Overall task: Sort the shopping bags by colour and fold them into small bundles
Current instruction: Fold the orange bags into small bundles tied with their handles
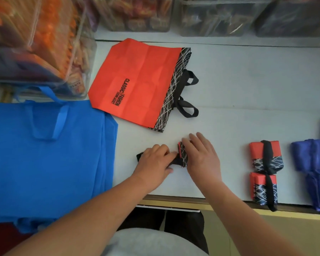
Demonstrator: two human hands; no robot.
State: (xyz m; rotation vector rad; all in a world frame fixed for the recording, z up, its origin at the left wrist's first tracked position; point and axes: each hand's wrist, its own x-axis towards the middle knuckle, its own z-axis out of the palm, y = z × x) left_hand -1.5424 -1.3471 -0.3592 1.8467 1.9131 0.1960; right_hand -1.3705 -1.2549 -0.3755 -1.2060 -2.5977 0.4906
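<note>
A: Left hand (155,161) pinches the strap (139,156), right hand (201,157) lies flat on the red bundle (182,154), centre of frame.
B: Two finished bundles (265,156) sit at right; red bag (137,80) and blue bag (44,154) left to fold

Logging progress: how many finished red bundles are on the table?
2. The upper red bundle lies right of the right hand; the lower red bundle sits just below it in view. A third bundle, between right hand and left hand, is unfinished. Others may be hidden.
</note>
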